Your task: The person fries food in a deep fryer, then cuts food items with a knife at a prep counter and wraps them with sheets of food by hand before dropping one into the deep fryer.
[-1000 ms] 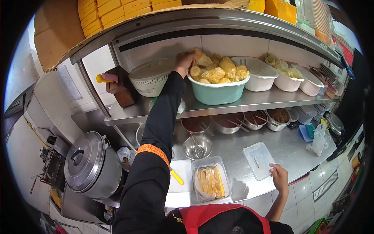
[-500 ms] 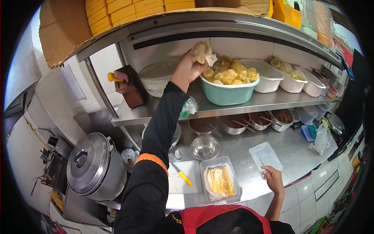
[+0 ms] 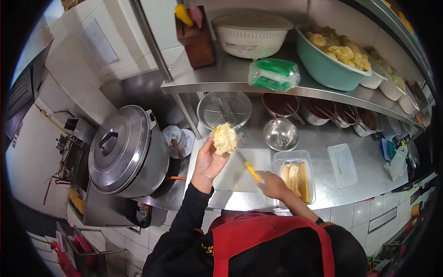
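White board [image 3: 230, 179] below, our left hand [image 3: 208, 162] clutched the pale lump [image 3: 224, 139], eleven o'clock from the knife [image 3: 251, 171] our right hand [image 3: 272, 184] gripped!

Above the cutting board [image 3: 260, 158], matt smooth plastic from where I stand, I see a rough, crumbly-surfaced lump [image 3: 224, 139] and a knife [image 3: 251, 171] with a plastic handle. Left of the board, a satin metal pot [image 3: 127, 159]; behind it, a glossy metal bowl [image 3: 280, 134]; right, a translucent plastic tub [image 3: 312, 184].
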